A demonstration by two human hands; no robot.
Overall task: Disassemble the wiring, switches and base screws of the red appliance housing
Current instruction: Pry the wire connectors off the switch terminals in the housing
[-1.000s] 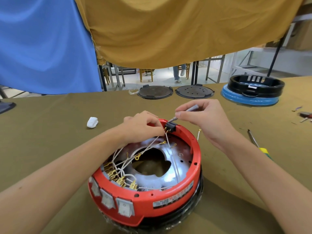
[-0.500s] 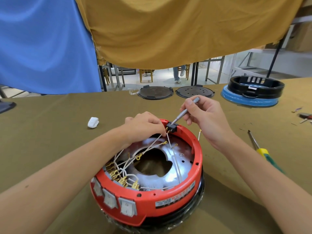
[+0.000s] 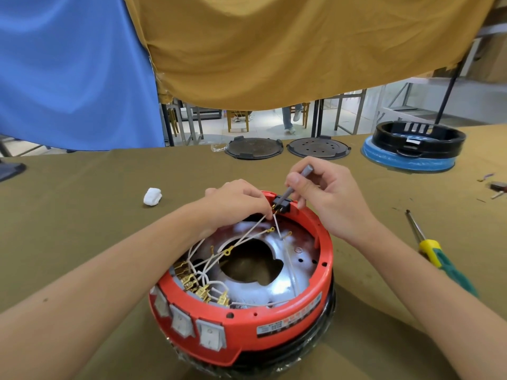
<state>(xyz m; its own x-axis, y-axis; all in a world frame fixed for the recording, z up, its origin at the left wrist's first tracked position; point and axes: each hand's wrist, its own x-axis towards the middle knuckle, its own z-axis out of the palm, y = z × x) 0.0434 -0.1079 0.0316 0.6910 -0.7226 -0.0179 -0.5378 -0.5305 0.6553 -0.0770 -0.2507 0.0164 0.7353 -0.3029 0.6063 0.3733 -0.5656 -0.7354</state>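
The red appliance housing (image 3: 277, 315) stands upside down on the olive cloth in front of me, with three white rocker switches (image 3: 189, 325) on its near left wall. White wires (image 3: 236, 244) with brass terminals cross its silver inner plate. A black socket block (image 3: 281, 204) sits on the far rim. My left hand (image 3: 236, 201) pinches the wires next to that block. My right hand (image 3: 326, 196) grips a thin grey tool (image 3: 297, 181) whose tip touches the block.
A yellow-and-green screwdriver (image 3: 436, 256) lies to the right. A white wad (image 3: 152, 196) lies to the left. Two dark round plates (image 3: 253, 148) and a black ring on a blue base (image 3: 411, 149) stand at the table's far edge. Small parts (image 3: 496, 186) lie far right.
My right hand has tilted the grey tool more upright over the black block. My left hand stays on the wires at the rim.
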